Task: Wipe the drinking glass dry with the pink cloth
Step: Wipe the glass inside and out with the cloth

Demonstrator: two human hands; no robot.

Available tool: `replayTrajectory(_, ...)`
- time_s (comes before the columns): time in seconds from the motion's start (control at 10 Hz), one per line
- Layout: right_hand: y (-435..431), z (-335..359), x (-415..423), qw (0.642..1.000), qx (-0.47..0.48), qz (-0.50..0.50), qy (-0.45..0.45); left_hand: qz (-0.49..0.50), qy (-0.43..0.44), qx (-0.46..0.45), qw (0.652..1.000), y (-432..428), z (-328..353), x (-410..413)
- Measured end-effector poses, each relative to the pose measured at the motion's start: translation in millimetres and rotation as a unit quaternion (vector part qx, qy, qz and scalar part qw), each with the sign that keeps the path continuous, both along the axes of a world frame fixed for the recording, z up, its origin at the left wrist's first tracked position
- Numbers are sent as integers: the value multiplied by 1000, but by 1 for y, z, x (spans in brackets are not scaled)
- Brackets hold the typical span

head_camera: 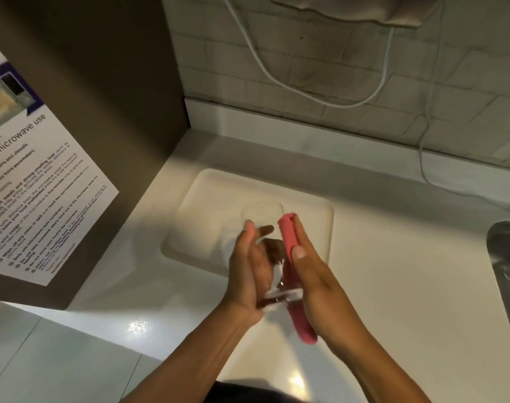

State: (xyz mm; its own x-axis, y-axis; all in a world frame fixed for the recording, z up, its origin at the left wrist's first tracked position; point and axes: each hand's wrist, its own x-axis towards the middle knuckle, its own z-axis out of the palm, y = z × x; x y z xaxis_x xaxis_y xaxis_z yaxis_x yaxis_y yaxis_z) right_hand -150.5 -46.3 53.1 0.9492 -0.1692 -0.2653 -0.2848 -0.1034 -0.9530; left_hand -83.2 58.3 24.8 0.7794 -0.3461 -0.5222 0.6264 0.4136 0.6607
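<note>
A clear drinking glass (264,216) is held tilted above the counter, its rim pointing away from me and its thick base toward me. My left hand (248,274) is wrapped around the glass's left side. My right hand (311,269) presses a folded pink cloth (291,257) flat against the glass's right side. The cloth runs from near the rim down past the base, and its lower end hangs free below my palm. The glass is blurred.
A white mat or tray (195,216) lies on the pale counter under the hands. A steel sink (506,257) is at the right edge. A brown cabinet side with a microwave notice (35,184) stands left. White cables (422,158) hang down the tiled wall.
</note>
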Motion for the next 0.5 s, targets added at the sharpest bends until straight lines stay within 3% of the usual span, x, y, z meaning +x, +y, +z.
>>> replayTrajectory(0.3,-11,-3,-4,997,61,-28,36,-6,-1,16,1000,-1,-3,-12)
replayTrajectory(0.5,-9,-6,-9,993,110,-47,20,14,82,14,996,-4,-1,-9)
